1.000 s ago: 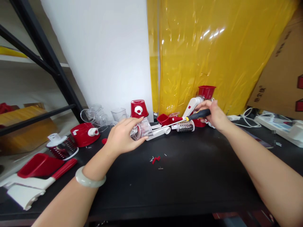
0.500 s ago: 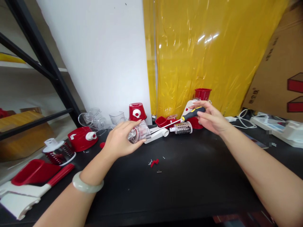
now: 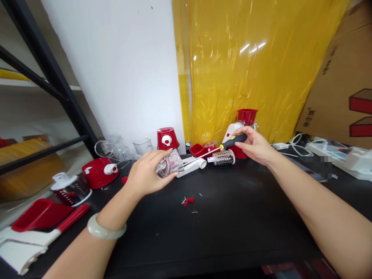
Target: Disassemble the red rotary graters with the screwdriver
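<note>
The right hand [image 3: 254, 145] has shifted its fingers, closed round the screwdriver [image 3: 233, 142]; the left hand [image 3: 147, 171] clasps the clear part [image 3: 175, 161] by the tip. Probably screw-turning; the next turn calls for steady alignment.

Dark Chinese characters [image 3: 309, 118], with a small mark resembling ® beside them, run aslant on the cardboard box [image 3: 328, 95] at far right, too blurred to read with certainty. A second line [image 3: 329, 61], higher on the box, is illegible. Red-and-dark block shapes [image 3: 361, 130] are printed to the right.
</note>
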Motion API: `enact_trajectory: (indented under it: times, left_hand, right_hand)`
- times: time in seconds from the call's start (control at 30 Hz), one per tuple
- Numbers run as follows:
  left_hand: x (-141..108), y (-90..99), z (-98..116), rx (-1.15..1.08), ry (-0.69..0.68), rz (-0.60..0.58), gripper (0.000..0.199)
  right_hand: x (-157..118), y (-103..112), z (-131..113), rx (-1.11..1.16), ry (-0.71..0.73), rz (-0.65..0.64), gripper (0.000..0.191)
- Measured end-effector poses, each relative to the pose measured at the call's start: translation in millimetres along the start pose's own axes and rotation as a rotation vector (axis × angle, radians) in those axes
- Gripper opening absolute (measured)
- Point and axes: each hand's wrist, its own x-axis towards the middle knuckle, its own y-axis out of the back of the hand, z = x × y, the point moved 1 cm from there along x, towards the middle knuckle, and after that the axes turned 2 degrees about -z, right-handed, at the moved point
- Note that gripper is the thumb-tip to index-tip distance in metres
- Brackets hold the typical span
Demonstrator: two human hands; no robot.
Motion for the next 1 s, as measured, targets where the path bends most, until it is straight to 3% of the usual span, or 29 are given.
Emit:
enact_trajectory:
  times: [0.23,0.33,0.43,0.57,0.7,0.8,0.9,1.0]
  left_hand:
    - [-1.6,0.3,-0.9,0.000,-0.006,0.004,0.062]
    - [-1.5,0.9,-0.2,0.004,-0.007,0.006,0.061]
    - [-1.5,0.7,-0.2,0.005,-0.003,0.001,0.061]
    - [-1.2,-0.2,-0.7,0.000,0.002,-0.002,0.063]
    - [-1.2,0.2,-0.1,-0.012,-0.004,0.002,0.062]
    - [-1.5,1.0,0.6,-0.014,-0.009,0.011,0.061]
    - [-1.4,1.6,0.7,-0.014,-0.007,0.015,0.062]
    - [-0.9,1.9,0.0,-0.008,-0.002,0.014,0.062]
  right_hand:
    - [0.9,-3.9,-4.2,0.120,-0.092,0.085,0.039]
    - [2.0,0.2,-2.1,-0.150,-0.150,0.136,0.051]
    - [2.5,3.5,-2.6,-0.376,-0.134,0.146,0.040]
    - [1.9,3.3,-7.9,-0.154,-0.023,0.133,0.020]
    - [0.3,0.9,-12.0,0.108,-0.013,0.039,0.029]
    - [0.3,-0.8,-11.0,0.173,-0.015,0.042,0.026]
    - [0.1,-0.8,-7.8,0.009,-0.073,0.086,0.029]
    - [-0.7,1.5,-6.7,-0.396,-0.152,0.074,0.042]
